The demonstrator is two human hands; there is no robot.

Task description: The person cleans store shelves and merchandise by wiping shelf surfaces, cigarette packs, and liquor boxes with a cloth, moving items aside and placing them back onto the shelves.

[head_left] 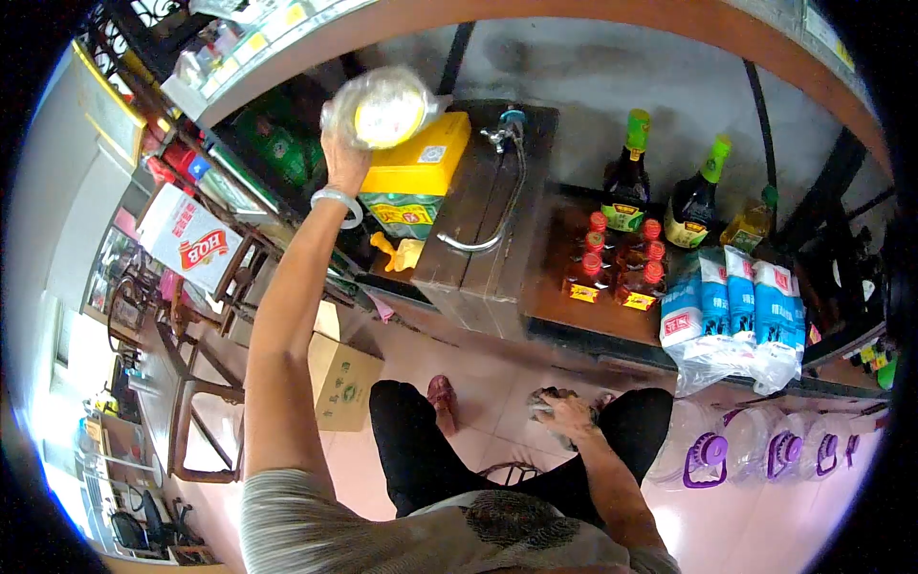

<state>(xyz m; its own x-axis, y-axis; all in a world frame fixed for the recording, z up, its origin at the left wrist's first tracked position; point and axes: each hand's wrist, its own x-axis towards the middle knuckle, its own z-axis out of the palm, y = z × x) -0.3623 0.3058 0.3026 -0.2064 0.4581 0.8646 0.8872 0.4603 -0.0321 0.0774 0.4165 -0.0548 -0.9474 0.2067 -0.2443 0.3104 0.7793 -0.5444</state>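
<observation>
The left hand (345,163) grips a clear-wrapped package (387,111) beside the yellow box (413,172), needing steady support; the right hand (572,418) clutches what seems a greyish cloth (548,394).

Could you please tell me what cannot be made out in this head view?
Head view:
- Wrapped package: its label's print is blurred.
- Left hand: most fingers are hidden by that package.
- Right hand: whatever it touches is too small and blurred to identify.
- Upper-shelf goods: cut off by the top edge.
</observation>
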